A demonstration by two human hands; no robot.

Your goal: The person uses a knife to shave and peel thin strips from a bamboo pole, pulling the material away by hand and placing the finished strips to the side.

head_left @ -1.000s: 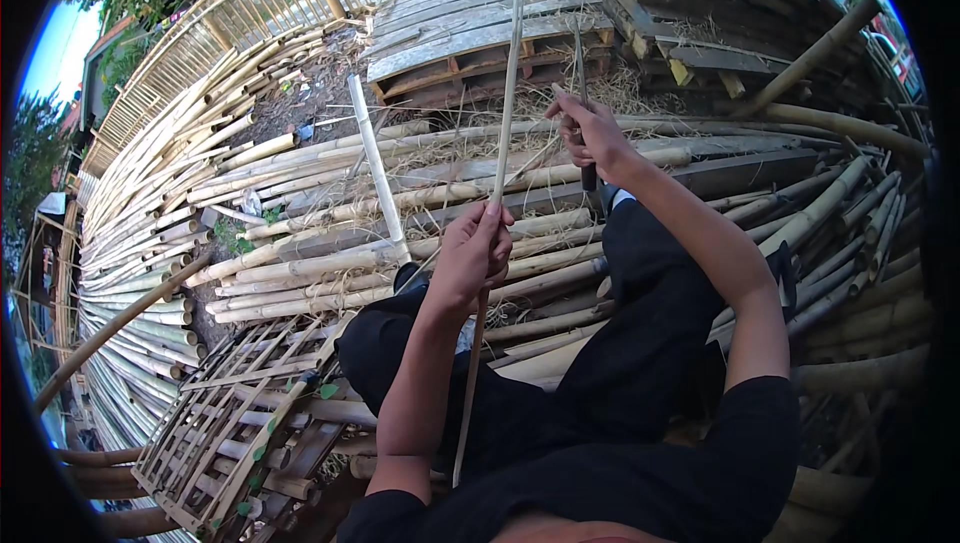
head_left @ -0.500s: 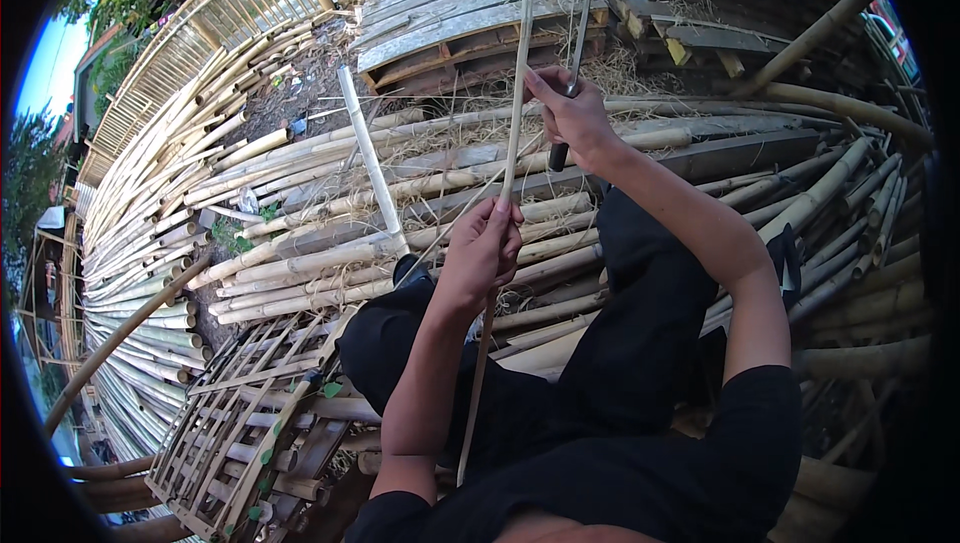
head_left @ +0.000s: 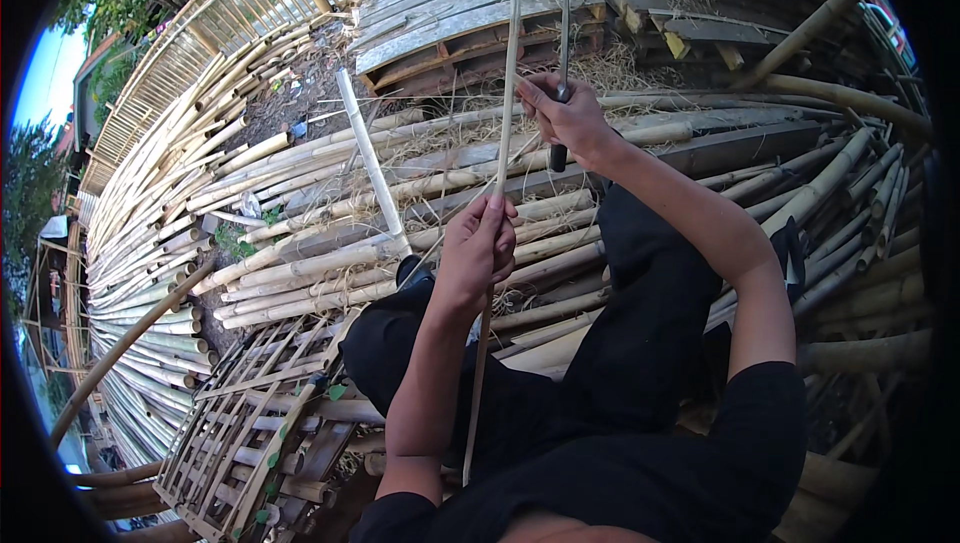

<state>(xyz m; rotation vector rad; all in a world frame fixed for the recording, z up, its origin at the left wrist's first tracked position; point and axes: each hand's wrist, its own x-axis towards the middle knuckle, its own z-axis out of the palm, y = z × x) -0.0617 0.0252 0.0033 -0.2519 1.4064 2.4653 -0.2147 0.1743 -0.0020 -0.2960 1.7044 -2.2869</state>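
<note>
My left hand [head_left: 480, 248] is closed around a long, thin bamboo strip [head_left: 508, 113], thumb on top. The strip stands nearly upright from my view, its upper end reaching far ahead and its lower end passing down by my lap. To the right, my right hand [head_left: 575, 123] is closed on a knife [head_left: 565, 33] with a narrow blade pointing away and a dark handle below the fist. My right fingertips are close to the strip's right side; whether they touch it I cannot tell. A wider split bamboo piece [head_left: 372, 161] leans near my left knee.
Many bamboo poles [head_left: 300, 278] lie in layers around my legs. A wooden pallet [head_left: 450, 28] is ahead, with stacked timber [head_left: 720, 3] to its right. A slatted bamboo lattice [head_left: 240, 433] lies at lower left. Curled shavings [head_left: 620, 73] litter the ground, and a bamboo fence [head_left: 190, 53] stands behind.
The strip's upper end and the knife blade have shifted slightly left. My right hand has moved a little left and down; both hands keep their holds.
</note>
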